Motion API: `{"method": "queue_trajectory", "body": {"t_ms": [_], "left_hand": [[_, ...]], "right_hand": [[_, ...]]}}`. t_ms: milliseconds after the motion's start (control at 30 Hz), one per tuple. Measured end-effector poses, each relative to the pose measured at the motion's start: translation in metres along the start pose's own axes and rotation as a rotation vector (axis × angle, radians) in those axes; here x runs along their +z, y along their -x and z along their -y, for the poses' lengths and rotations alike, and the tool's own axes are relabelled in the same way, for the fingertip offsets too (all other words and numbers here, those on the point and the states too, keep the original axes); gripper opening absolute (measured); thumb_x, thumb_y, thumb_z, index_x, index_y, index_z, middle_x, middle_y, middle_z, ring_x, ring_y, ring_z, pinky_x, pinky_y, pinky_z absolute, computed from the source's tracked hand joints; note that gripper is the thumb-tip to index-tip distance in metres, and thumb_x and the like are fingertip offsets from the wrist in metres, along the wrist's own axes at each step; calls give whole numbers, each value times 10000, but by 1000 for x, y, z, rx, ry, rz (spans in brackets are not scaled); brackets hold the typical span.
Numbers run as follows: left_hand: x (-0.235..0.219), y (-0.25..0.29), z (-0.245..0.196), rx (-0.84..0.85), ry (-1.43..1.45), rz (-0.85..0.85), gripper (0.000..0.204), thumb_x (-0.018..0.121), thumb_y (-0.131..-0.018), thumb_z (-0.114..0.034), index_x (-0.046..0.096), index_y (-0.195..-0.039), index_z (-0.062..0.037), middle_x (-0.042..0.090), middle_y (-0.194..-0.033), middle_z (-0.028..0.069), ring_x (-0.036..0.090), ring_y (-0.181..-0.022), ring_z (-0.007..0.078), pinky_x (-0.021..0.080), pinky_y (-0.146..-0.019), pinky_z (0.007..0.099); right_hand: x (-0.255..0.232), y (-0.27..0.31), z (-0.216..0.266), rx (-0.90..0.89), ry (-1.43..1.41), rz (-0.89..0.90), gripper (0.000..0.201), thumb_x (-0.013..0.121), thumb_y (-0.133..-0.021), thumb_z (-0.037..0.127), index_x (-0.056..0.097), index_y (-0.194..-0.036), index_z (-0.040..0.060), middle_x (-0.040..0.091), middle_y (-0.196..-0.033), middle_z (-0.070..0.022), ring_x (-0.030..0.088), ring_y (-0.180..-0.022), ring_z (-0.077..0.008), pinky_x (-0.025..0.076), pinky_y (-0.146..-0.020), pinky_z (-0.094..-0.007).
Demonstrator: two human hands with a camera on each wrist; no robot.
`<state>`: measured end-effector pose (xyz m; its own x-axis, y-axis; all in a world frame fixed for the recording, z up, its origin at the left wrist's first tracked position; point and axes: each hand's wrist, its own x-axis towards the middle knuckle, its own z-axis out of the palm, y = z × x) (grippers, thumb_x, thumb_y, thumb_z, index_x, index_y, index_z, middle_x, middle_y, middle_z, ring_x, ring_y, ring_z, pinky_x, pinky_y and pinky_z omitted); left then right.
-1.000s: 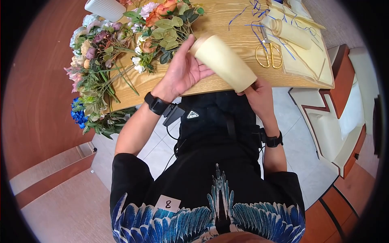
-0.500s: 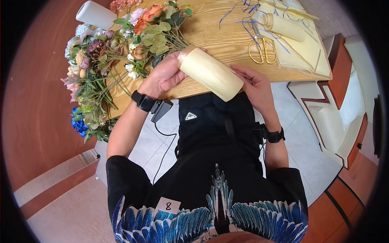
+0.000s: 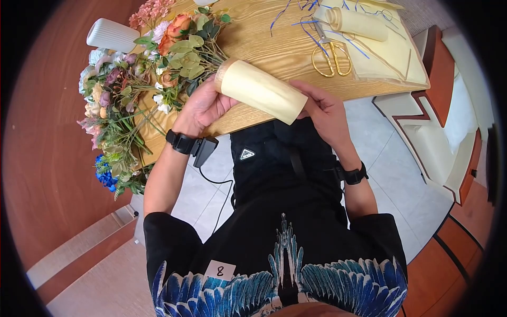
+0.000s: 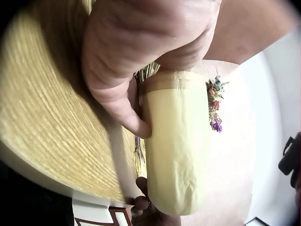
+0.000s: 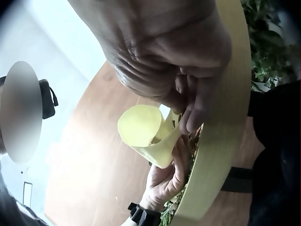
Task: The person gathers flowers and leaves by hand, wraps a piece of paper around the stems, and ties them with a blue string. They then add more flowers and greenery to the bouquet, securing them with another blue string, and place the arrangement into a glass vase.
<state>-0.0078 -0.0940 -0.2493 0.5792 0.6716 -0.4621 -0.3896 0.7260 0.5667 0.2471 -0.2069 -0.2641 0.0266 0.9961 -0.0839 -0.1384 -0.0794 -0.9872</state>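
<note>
A pale yellow sheet of wrapping paper (image 3: 261,92) with a brownish border is rolled into a tube over the table's front edge. My left hand (image 3: 207,110) grips its bordered end; in the left wrist view the thumb presses along the side of the paper tube (image 4: 174,141). At the other end, my right hand (image 3: 326,115) pinches the paper, its fingertips partly hidden behind the roll. The right wrist view looks into the open end of the roll (image 5: 141,123), where a loose flap stands beside the right fingers (image 5: 194,117).
Artificial flowers (image 3: 174,58) cover the left of the wooden table (image 3: 264,37), beside a white ribbed vase (image 3: 112,35). Gold-handled scissors (image 3: 331,59) lie at the right, near blue ribbon pieces (image 3: 317,34), another yellow paper roll (image 3: 362,25) and flat yellow sheets (image 3: 396,61).
The paper roll has shifted left and turned flatter. My left fingers, stretched out beneath it earlier, now curl around its end. My right hand let go of the far end briefly and holds it again.
</note>
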Motion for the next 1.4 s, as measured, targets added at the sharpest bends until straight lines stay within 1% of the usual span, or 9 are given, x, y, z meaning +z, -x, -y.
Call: {"method": "queue_trajectory", "body": {"t_ms": [167,467,633,767,900,967,1033,1233,1400], "left_hand": [[-1,-2,1,10,-87,45,348,477,-1010,-110,473,-1332,22,533,-1342,240,555,-1235,314,486,-1049,402],[9,0,0,23,-109,104,343,482,-1002,-108,479,-1318,24,516,-1357,252,546,-1246,324,484,-1051,400],[-2,0,-3,-18,94,60,365,457,-1033,-220,497,-1320,1,556,-1321,206,565,-1219,300,487,-1039,398],[35,11,-5,-114,9,-93,348,559,-998,-282,567,-1267,-61,640,-1206,131,640,-1064,235,530,-933,378],[17,3,-5,-173,72,-27,360,574,-986,-256,552,-1298,-77,616,-1252,133,599,-1160,270,488,-1006,426],[10,1,-2,-171,67,-1,358,581,-982,-239,548,-1300,-78,612,-1258,138,598,-1164,276,485,-1011,436],[9,-1,-3,-123,-67,4,359,580,-980,-220,538,-1307,-78,606,-1266,149,594,-1172,287,481,-1019,452],[14,0,-5,-163,-10,-10,361,581,-983,-230,534,-1304,-72,614,-1248,155,615,-1146,281,529,-965,433],[10,0,-9,-156,49,60,390,555,-997,-314,536,-1286,-52,636,-1202,157,661,-1059,266,582,-868,407]], "right_hand": [[-4,4,6,-7,-24,43,300,545,-953,14,655,-1229,57,683,-1008,-53,644,-824,-98,545,-708,-233],[2,20,30,-336,404,9,317,617,-844,-62,685,-1124,70,612,-1008,-68,566,-731,-151,471,-636,-243],[19,23,38,-507,423,-297,252,626,-824,-66,704,-1038,41,639,-1000,-82,633,-764,-183,509,-658,-288],[33,41,52,-820,543,167,303,614,-764,-106,711,-986,76,677,-985,-85,666,-827,-264,546,-699,-338],[33,47,39,-701,380,461,229,610,-792,-80,697,-956,54,707,-958,-119,674,-876,-287,541,-804,-346],[13,41,28,-806,591,96,254,639,-775,-78,706,-979,57,697,-967,-76,663,-864,-228,528,-800,-351],[8,35,24,-530,479,-290,199,650,-816,-40,708,-991,34,706,-971,-85,666,-863,-196,525,-773,-319],[9,1,14,-317,434,-139,200,650,-867,12,702,-1059,-8,723,-917,-102,673,-706,-177,514,-613,-266],[10,-3,-3,-275,374,-179,222,620,-900,21,695,-1106,-13,735,-902,-102,678,-712,-135,522,-632,-260]]}}
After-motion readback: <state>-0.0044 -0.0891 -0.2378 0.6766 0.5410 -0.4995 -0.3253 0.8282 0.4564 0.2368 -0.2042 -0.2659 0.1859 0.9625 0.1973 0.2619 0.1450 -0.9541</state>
